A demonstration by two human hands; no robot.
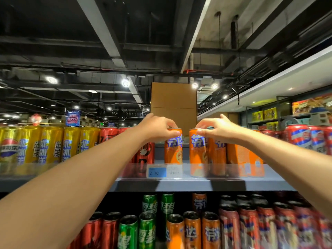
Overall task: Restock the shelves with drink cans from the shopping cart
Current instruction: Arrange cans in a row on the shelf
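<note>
In the middle of the frame two slim orange cans stood upright on the top shelf (188, 184), the left can (173, 150) with the left hand (158, 127) closed on its rim in a fingertip grip, the right can (197, 151) with the right hand (217, 127) holding its top the same way. Both seemed almost placed, and a gap between them was still free. The cans were smooth, shiny metal cylinders behind a clear plastic rail with a blue price tag (158, 173); the cart was not visible.

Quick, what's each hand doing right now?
Left hand: closed around the top of an orange can standing on the upper shelf.
Right hand: closed around the top of a second orange can beside it.
</note>
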